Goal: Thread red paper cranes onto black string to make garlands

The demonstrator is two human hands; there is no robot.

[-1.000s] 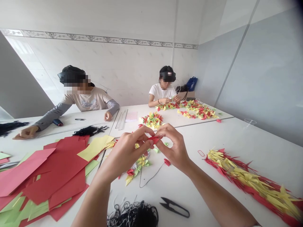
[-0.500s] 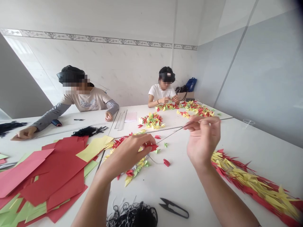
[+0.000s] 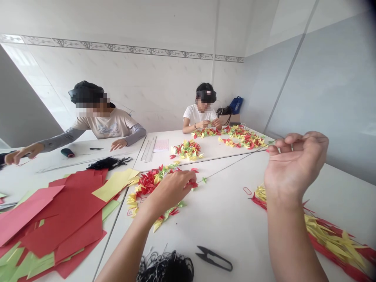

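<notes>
My left hand rests on the white table, its fingertips pinching a small folded red paper piece. Beside that hand lies a loose heap of folded red, yellow and green paper pieces. My right hand is raised at the right, pinching a thin dark thread. The thread runs taut down to the red piece, with a small green folded piece on it. Below my right forearm lies a long red-and-yellow strand of folded pieces.
Red, yellow and green paper sheets cover the table's left side. Black thread snips and a black thread tangle lie near the front. Two co-workers sit beyond, working among more folded pieces.
My right hand has moved further right and slightly up, drawing the thread longer. My left hand stays near the red piece. The left co-worker's hands have shifted along the table.
</notes>
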